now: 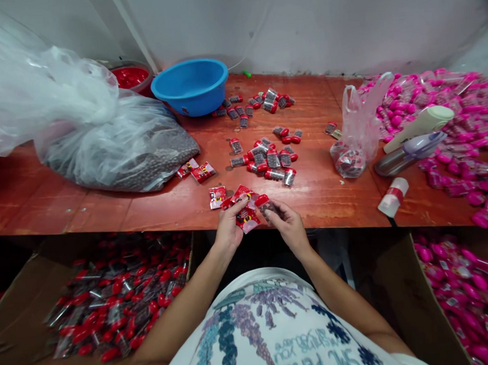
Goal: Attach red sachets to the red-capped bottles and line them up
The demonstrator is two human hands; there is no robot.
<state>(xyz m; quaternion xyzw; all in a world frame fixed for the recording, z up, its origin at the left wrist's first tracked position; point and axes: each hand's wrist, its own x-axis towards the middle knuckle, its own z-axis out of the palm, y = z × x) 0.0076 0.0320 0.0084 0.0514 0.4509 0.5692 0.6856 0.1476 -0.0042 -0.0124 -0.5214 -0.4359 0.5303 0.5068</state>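
At the table's front edge my left hand (230,226) is closed on several red printed cards (248,219), fanned out under the thumb. My right hand (287,224) grips a small clear container with a red cap (264,203) and dark contents, held against the cards' right side. Just left of the cards, another red card (217,197) lies on the table. Farther left are two more red cards (203,172) beside the plastic bag. Beyond my hands, several red-capped containers (273,158) lie in a loose group.
A large clear bag of dark pieces (118,151) and a blue basin (191,86) stand at the back left. To the right are a small plastic bag (350,159), a flask (410,153) and pink containers (468,130). Boxes below hold red-capped (119,300) and pink items (461,290).
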